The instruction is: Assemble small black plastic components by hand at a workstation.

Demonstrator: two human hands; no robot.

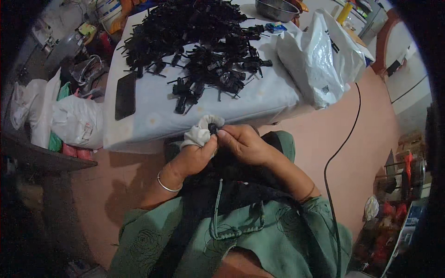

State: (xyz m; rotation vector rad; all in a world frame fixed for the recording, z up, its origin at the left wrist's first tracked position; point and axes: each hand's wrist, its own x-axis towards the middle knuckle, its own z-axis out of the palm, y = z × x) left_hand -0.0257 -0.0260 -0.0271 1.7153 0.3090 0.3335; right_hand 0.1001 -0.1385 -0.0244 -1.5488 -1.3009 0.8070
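Observation:
Just off the table's near edge, my two hands meet over my lap. A bunched white cloth [198, 135] covers the fingers of my left hand [196, 158], which are closed around a small black plastic part [212, 128]. My right hand [246, 143] pinches the same part from the right with thumb and forefinger. Most of the part is hidden by the cloth and fingers. Beyond them, a large heap of similar black plastic parts [185, 32] with thin prongs spreads over the table, with a few nearest pieces [184, 92] towards me.
The table has a pale cloth [153, 123]. On it are a dark flat phone-like slab [125, 96], a metal bowl [276, 9] and a large white plastic bag [320, 60]. More bags [78, 120] sit at left. A black cable [326, 173] runs down the right side.

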